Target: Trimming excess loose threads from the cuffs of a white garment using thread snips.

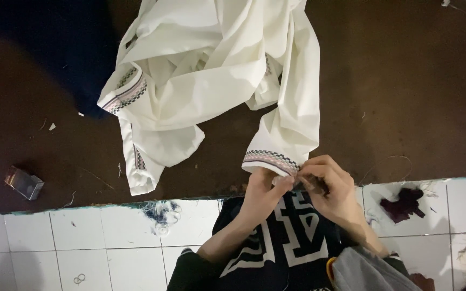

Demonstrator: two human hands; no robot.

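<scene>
One head-worn camera looks steeply down, close above the person's hands.

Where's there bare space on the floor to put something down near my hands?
Bare dark floor lies right of the white garment, above the tiles. Left tiles, past the thread pile, are mostly free. It is crowded at the patterned cuff, where the left hand and right hand meet.

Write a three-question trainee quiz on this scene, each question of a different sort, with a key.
1. True or false: both hands grip the patterned cuff of the white garment.
2. What lies on the dark floor at far left? A) scissors B) small shiny box C) cup
3. The person's lap rests over a floor of white ____.

Key
1. True: left hand and right hand meet at it.
2. B, the small shiny box.
3. Tiles.
</scene>
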